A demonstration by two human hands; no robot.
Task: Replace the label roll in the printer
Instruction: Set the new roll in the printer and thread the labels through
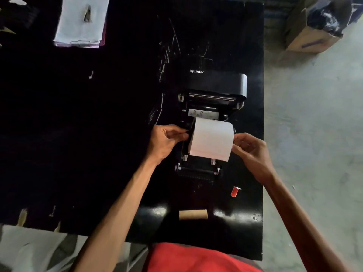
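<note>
Both hands, left hand (167, 141) and right hand (250, 149), pinch the label roll's (211, 139) ends above the open printer (198, 169); uneven lowering could seat it crooked.

What I can't make out from up here

The label roll (211, 138) covers the printer (206, 122) bay beneath it, so I can't tell if it's seated or held just above. My left hand (167, 140) has its fingertips tucked behind the roll's left end; my right hand (250, 149) curls at the other end, and contact there is unclear. The sticker (203, 114) inside the lid is too small to read. The cardboard box (316, 22) and white sheet (82, 20) are cut off by the top edge. The small red object (235, 191) is too blurred to identify.
</note>
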